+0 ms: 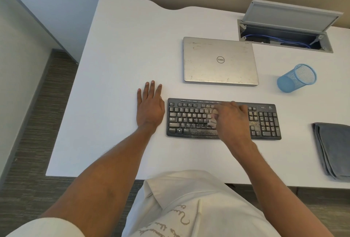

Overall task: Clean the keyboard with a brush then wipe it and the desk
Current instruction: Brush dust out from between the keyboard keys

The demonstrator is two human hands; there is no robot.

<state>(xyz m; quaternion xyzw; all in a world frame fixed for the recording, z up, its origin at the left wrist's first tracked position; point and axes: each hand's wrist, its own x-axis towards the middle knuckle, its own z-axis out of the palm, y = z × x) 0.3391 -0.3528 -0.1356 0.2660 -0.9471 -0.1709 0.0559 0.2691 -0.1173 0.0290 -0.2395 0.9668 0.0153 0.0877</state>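
Single head-worn wide-angle view, looking steeply down and forward over the desk (123, 66); keyboard (189, 119) close, just below centre.

Laptop (219, 61) behind keyboard (189, 121); cloth (335, 149) right.

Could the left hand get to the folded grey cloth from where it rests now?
Probably not directly. The left hand lies flat left of the keyboard, while the cloth sits far right on the desk; the right hand, holding the brush, and its forearm cross the path.
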